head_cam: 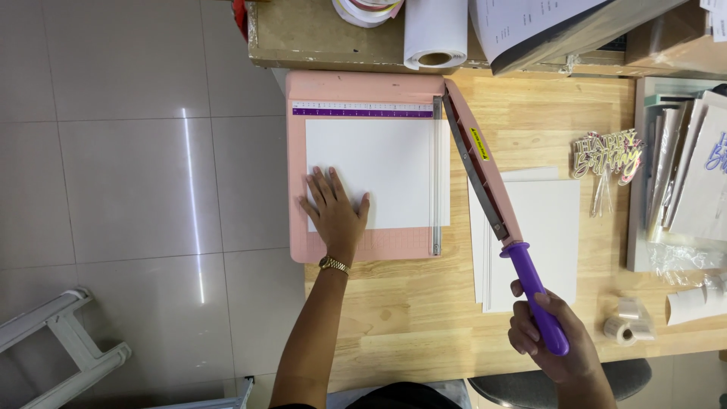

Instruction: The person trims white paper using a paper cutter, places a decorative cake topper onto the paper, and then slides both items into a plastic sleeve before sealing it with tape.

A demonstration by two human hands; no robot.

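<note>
Left hand point(335, 216) lies flat, fingers released, pressing the sheet point(371, 170); right hand point(553, 341) grasps the raised cutter handle point(534, 291). Risk: the sheet shifting, giving a crooked cut.

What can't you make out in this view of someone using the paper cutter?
- Head view: the white sheet under the left hand is hidden where the palm rests.
- The purple handle is partly covered by the right hand's fingers.
- The paper roll is cut off by the top edge.
- The ruler marks on the pink cutter are too small.
</note>
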